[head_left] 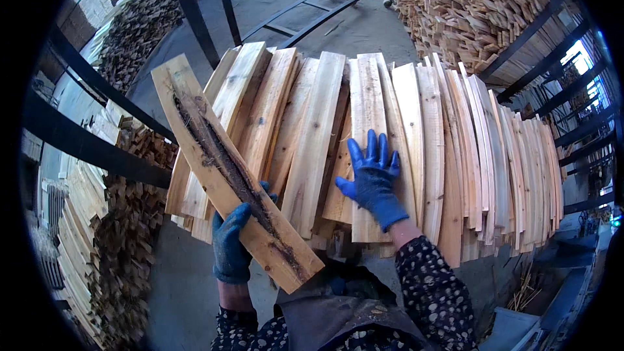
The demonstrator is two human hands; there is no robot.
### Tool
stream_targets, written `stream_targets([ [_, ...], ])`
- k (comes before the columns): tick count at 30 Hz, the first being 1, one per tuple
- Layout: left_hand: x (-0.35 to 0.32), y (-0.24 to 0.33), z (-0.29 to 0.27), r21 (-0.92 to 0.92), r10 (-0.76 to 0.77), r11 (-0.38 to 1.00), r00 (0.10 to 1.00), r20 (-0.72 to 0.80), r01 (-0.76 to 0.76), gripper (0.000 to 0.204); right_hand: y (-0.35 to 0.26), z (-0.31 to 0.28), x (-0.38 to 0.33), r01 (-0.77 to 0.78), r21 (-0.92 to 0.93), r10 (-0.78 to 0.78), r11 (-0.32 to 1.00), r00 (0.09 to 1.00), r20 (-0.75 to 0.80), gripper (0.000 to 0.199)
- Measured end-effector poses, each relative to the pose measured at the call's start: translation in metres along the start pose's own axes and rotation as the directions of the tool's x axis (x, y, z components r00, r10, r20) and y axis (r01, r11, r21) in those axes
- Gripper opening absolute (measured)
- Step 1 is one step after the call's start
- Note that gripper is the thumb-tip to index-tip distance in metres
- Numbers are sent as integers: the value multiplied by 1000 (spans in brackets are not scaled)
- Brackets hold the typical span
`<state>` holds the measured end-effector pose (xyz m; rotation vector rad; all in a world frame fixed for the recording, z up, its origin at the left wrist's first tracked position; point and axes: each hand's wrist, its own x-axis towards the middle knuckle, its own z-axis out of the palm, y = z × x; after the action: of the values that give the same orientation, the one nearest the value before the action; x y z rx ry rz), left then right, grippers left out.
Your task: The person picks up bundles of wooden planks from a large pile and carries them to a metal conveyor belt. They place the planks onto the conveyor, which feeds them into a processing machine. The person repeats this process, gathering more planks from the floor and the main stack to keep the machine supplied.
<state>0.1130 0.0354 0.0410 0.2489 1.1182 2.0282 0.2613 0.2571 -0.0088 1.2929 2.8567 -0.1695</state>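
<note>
One board (229,168) is grasped by the left hand (232,247); nothing by the right hand (376,185), spread on over twelve planks (316,136); one woodpile (130,234) is partly blocked by black bars (91,148).

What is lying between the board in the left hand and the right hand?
In the head view, several pale boards lie side by side between the dark-streaked board and the right hand.

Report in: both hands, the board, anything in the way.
Left hand holding board, dark rough groove along it. Right hand spread on stacked planks. Board hides some planks at left; nothing visibly blocking either hand.
</note>
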Motion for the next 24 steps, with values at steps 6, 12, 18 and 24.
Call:
stream_targets([
  [6,-13,0,-12,-126,-26,992,1000,-1,26,61,74,-7,8,-35,55,49,998,956,-289,81],
  [12,-9,-18,-20,-122,-35,992,997,62,43,66,68,-56,-6,-42,748,144,663,987,-72,69],
  [18,-7,-24,13,-50,-57,997,990,130,64,73,37,-74,-62,46,922,275,385,948,-163,62],
  [24,2,-50,47,-113,-107,984,961,254,139,66,-5,-97,-65,276,843,55,462,940,-338,66],
])
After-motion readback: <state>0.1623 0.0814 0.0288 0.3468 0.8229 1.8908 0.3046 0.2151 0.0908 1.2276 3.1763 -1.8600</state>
